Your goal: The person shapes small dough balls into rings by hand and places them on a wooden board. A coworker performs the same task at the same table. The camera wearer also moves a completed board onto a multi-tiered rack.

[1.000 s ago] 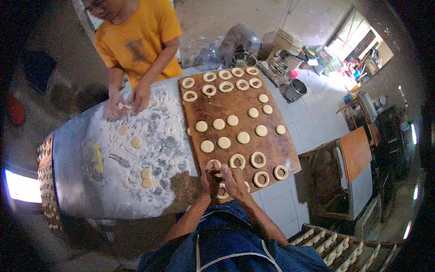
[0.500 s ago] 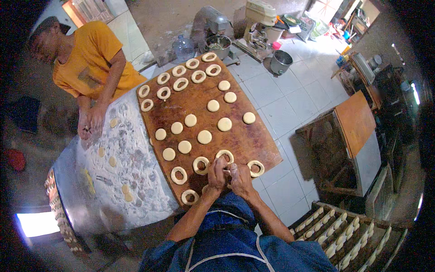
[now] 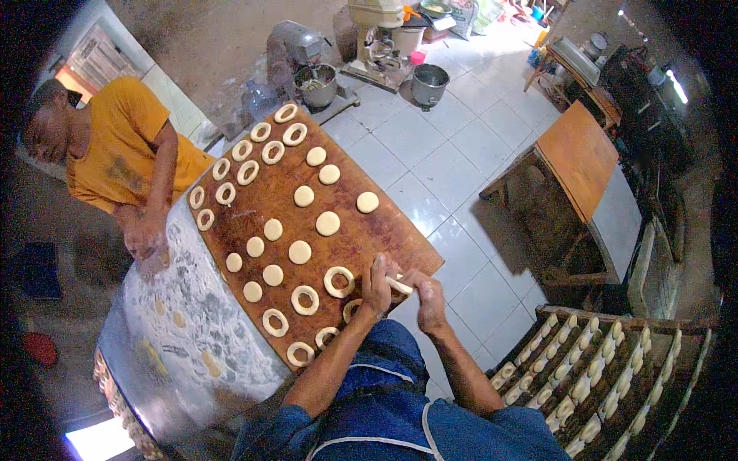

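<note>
The left hand [image 3: 377,286] and right hand [image 3: 427,296] are raised together just off the near right corner of the large brown wooden board [image 3: 361,238]. Fingers of both hands are closed on one pale ring of raw dough [image 3: 399,285], held between them above the board's edge. Pale dough rings [image 3: 305,300] lie along the board's near edge and far corner; flat round dough discs [image 3: 300,252] occupy its middle. A person in an orange shirt [image 3: 115,154] works at the flour-dusted table [image 3: 184,315] beside the board's left edge.
</note>
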Demonstrator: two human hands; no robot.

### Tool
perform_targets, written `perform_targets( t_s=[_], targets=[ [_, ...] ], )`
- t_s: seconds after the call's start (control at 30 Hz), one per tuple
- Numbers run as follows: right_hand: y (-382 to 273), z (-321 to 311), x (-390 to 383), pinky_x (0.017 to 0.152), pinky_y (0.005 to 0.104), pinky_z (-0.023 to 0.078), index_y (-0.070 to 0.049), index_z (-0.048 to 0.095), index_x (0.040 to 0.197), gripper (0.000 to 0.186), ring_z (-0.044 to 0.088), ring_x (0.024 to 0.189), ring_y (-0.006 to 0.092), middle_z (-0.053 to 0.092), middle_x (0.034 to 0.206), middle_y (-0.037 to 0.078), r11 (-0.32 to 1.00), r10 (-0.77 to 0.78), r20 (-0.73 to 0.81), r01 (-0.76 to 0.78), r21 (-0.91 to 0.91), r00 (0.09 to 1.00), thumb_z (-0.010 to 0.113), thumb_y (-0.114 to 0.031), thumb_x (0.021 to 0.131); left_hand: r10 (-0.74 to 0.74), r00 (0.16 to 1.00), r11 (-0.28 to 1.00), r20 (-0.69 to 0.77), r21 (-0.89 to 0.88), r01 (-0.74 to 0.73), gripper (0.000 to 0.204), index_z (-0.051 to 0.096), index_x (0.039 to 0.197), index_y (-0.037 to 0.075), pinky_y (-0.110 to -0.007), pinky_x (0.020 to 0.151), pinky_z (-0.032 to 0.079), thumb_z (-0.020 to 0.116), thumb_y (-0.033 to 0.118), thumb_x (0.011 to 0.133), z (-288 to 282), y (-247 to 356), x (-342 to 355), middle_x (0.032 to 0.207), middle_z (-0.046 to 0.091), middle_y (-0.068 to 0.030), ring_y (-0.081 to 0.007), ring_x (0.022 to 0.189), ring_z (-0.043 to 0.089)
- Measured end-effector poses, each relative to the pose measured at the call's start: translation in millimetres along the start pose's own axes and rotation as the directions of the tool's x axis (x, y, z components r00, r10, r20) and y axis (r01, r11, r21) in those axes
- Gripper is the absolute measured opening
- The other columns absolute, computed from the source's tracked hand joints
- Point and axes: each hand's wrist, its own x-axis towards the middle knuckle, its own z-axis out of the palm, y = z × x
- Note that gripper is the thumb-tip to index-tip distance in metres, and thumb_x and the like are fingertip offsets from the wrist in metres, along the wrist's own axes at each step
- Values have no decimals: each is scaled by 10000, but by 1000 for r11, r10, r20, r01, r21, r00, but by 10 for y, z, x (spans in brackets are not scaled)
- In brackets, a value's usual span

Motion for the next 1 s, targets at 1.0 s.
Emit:
perform_targets(
  t_s=[1.0],
  targets=[
    [446, -280, -262, 901, 346, 454, -43, 504, 1332, 423, 543, 997, 201, 589, 1141, 97, 926, -92, -126, 38, -376, 988, 646, -159, 951, 622, 584, 292, -521, 847, 445, 301, 642, 1091, 51, -467, 926, 463, 712, 122, 808, -3630, 505, -2043, 1104, 627, -183, -394, 1103, 550]
  ],
)
